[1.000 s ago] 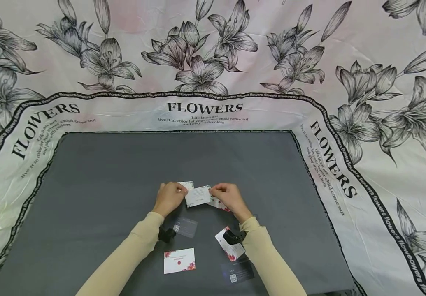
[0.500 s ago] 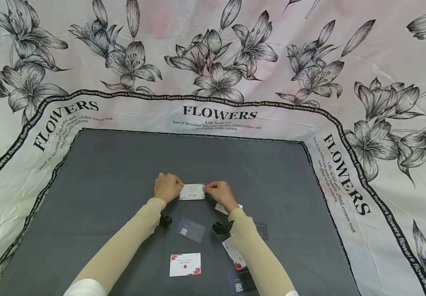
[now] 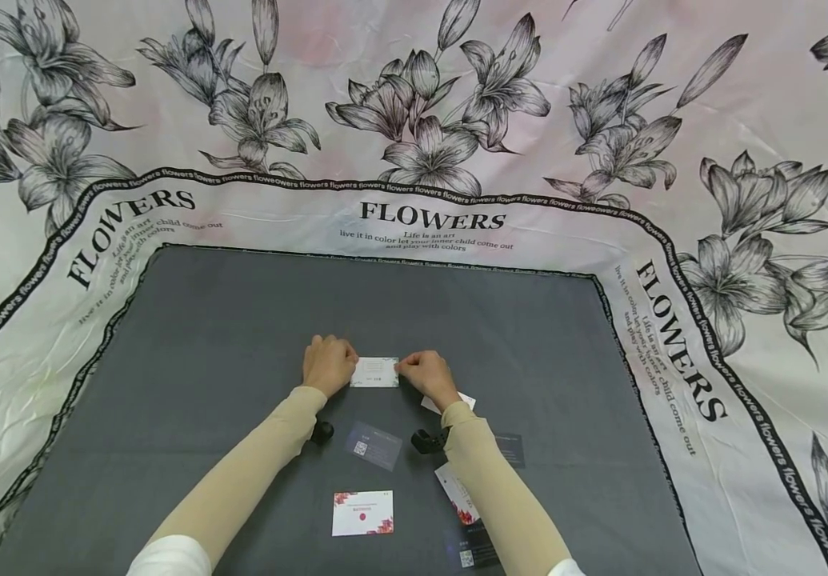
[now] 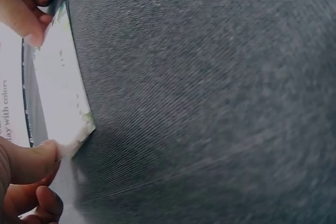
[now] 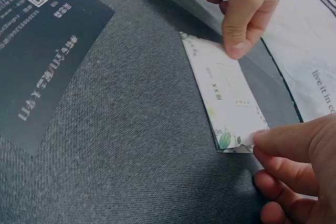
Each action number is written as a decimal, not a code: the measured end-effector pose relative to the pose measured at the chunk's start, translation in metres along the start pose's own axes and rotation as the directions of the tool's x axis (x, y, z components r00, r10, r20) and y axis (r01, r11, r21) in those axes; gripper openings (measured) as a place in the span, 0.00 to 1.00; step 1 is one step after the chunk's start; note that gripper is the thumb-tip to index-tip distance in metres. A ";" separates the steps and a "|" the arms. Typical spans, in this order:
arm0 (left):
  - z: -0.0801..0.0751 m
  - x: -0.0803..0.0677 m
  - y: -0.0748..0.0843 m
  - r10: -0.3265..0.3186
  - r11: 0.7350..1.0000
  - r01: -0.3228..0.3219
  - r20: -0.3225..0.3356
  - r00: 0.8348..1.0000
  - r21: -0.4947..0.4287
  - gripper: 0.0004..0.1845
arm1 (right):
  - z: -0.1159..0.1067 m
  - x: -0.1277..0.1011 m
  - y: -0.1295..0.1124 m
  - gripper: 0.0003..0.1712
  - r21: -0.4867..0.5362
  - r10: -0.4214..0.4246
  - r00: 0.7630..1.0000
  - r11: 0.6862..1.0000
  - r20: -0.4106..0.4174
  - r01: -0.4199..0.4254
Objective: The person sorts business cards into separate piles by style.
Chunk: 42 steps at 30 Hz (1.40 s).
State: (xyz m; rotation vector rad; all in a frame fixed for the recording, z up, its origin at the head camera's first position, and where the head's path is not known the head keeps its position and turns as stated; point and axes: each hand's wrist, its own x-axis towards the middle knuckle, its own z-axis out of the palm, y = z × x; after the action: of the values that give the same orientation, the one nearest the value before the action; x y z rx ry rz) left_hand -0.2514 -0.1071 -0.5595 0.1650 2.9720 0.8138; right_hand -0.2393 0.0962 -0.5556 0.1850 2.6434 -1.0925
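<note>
A small white card (image 3: 375, 372) with faint leaf print lies on the grey cloth (image 3: 241, 336), held at both short ends. My left hand (image 3: 346, 370) pinches its left end with curled fingers. My right hand (image 3: 403, 370) pinches the right end. In the left wrist view the left hand's thumb (image 4: 31, 161) sits on the card (image 4: 60, 93). The right wrist view has the right hand's fingertip (image 5: 262, 139) on the leafy corner of the card (image 5: 226, 90). The card's edge looks layered, like a thin stack.
Other cards lie near my forearms: a dark translucent one (image 3: 374, 445), a white one with red flowers (image 3: 362, 513), a white one (image 3: 457, 492) half under the right sleeve, and dark ones (image 3: 511, 449). A flower-printed cloth (image 3: 428, 216) borders the grey area.
One second ago the cards between my hands were skewed and spread; they now sit squared as one neat rectangle. My hands have drawn slightly closer to it.
</note>
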 end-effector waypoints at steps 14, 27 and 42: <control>0.022 -0.002 -0.007 -0.025 0.998 0.022 -0.049 0.998 -0.055 0.07 | 0.005 0.002 0.000 0.11 -0.084 0.002 0.998 0.996 -0.069 -0.007; 0.023 -0.003 -0.006 -0.040 0.997 0.038 -0.040 0.998 -0.065 0.06 | 0.007 0.002 -0.002 0.08 -0.161 -0.057 0.992 0.986 -0.112 0.038; 0.026 -0.001 -0.005 -0.052 0.998 0.049 -0.059 0.997 -0.050 0.09 | 0.012 0.002 0.001 0.07 -0.284 -0.159 0.976 0.952 -0.147 0.112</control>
State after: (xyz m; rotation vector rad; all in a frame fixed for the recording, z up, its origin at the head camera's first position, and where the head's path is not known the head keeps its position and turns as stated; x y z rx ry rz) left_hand -0.2488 -0.0985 -0.5844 0.0631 2.9954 0.9001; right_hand -0.2390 0.0883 -0.5649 0.0399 2.9627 -0.7637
